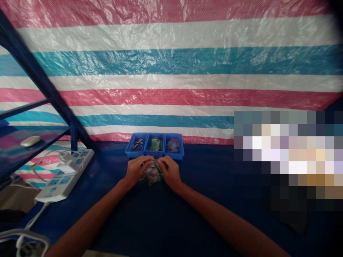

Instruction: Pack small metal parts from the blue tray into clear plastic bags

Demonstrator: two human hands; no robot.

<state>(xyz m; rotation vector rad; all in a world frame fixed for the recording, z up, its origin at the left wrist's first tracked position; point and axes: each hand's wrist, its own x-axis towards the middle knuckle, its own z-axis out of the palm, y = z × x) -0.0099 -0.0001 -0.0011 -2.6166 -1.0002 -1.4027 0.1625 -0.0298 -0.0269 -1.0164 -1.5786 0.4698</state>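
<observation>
My left hand (pixel 136 170) and my right hand (pixel 170 171) meet at the middle of the dark blue table, fingers bent and thumbs pressed in. Between their fingertips is what looks like a small clear plastic bag, its details too small to make out. Below and between the hands lies a pile of crumpled clear plastic bags (pixel 150 177), some greenish at the edges. Just beyond stand three joined blue bins. Slim metal pieces (pixel 138 144) lie in the left bin, greenish bags (pixel 155 144) in the middle one, and small clear packets (pixel 173 145) in the right one.
A white power strip (pixel 72 175) with plugs and cables lies at the left of the table (pixel 211 171). Behind it slants a dark blue metal frame (pixel 57 103). A striped plastic sheet (pixel 171 60) hangs at the back. Blurred blocks cover the right side.
</observation>
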